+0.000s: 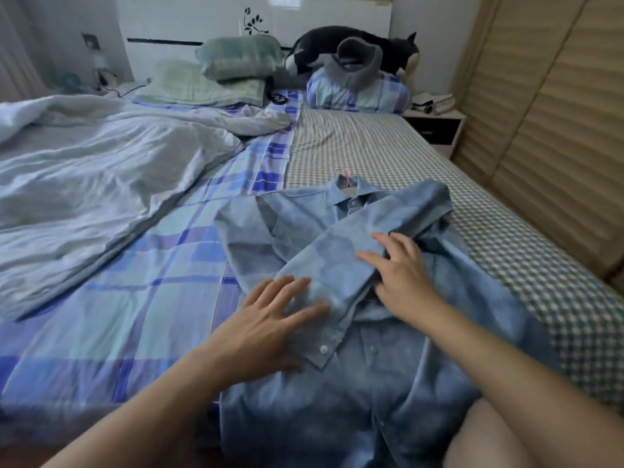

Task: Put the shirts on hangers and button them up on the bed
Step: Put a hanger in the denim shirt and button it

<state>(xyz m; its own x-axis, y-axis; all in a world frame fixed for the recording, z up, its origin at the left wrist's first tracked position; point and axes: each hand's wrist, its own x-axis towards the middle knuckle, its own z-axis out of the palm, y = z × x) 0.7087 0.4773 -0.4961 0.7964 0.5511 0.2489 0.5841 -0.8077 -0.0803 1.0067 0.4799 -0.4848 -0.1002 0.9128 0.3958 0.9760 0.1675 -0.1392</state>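
The right hand [403, 278] curls its fingers over the edge of a folded sleeve [368, 251], holding the cloth, while the left hand [270, 319] lies flat with fingers spread and straight, pressing the sleeve's cuff end. The sleeve crosses the chest of a light blue shirt [337, 383] with small white buttons, its front partly fastened. A pink hanger hook [344, 177] pokes from the collar. The shirt lies across the bed [141, 298], over blue plaid and small-check sheets, near a rumpled white duvet [94, 170].
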